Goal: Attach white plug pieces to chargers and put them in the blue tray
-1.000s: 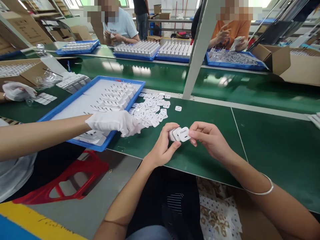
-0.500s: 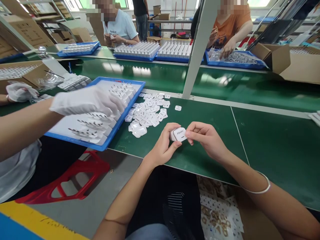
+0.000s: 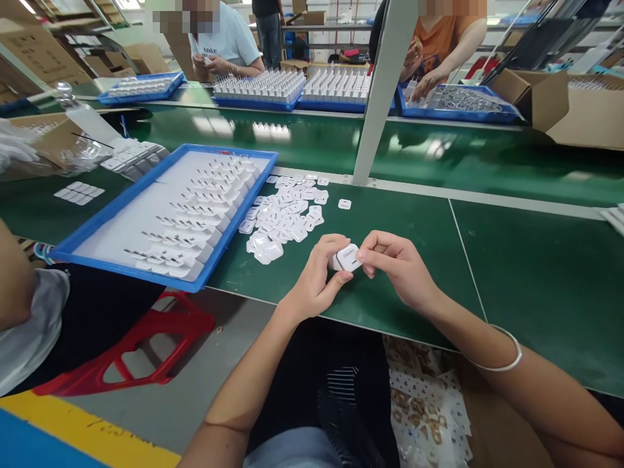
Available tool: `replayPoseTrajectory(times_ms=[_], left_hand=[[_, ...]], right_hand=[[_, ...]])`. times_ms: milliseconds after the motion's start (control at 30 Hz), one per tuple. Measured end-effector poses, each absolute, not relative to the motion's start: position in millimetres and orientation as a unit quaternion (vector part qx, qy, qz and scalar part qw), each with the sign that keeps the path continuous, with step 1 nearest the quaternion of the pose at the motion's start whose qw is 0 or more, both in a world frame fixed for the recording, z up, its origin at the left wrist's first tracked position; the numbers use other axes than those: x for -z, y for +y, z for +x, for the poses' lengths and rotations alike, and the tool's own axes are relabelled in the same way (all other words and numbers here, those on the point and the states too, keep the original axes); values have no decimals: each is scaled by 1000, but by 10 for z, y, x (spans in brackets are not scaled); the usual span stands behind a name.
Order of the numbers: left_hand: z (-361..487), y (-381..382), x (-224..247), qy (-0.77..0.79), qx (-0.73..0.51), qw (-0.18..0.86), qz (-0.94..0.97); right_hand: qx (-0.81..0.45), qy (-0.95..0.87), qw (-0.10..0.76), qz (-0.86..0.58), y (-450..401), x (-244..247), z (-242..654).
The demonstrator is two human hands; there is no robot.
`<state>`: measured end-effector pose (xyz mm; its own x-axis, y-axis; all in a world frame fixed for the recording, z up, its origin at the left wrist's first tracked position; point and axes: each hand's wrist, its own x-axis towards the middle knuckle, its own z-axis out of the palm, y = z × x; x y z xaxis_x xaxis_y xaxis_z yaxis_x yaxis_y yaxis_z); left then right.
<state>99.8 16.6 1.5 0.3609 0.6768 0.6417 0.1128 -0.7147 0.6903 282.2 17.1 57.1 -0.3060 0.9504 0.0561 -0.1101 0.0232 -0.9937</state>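
A small white plug charger (image 3: 348, 257), with dark lettering and a slot on its face, is held above the green table. My left hand (image 3: 324, 276) is closed around its sides, between thumb and fingers. At the right corner of the face, the thumb and forefinger of my right hand (image 3: 394, 263) pinch together; whether a thin film is between them I cannot make out. To the left lies a heap of white slotted faceplates (image 3: 287, 211), and one single faceplate (image 3: 344, 204) lies apart from it.
A blue-rimmed tray (image 3: 195, 284) with rows of white chargers, prongs up, stands at left. Beyond it are a co-worker's gloved hand (image 3: 17, 146) and several white plates (image 3: 78, 193). A metal post (image 3: 377, 110) rises ahead. Two people sit across the belt (image 3: 312, 140) behind blue trays.
The co-worker's gloved hand has left the tray and moved to the far left, uncovering the rows of chargers. My hands keep almost the same hold on the charger; the view has shifted slightly.
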Motion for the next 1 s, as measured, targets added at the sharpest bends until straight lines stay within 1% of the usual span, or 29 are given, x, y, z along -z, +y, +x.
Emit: replayPoseTrajectory(times_ms=[400, 600, 1000], left_hand=[[999, 185, 15, 258, -497, 246, 791], [1017, 189, 15, 248, -502, 237, 794], [1035, 194, -4, 233, -513, 228, 794]], right_hand=[[-621, -495, 462, -394, 116, -588, 2789], [-636, -469, 451, -414, 96, -624, 2758], [-645, -442, 483, -393, 108, -587, 2748]])
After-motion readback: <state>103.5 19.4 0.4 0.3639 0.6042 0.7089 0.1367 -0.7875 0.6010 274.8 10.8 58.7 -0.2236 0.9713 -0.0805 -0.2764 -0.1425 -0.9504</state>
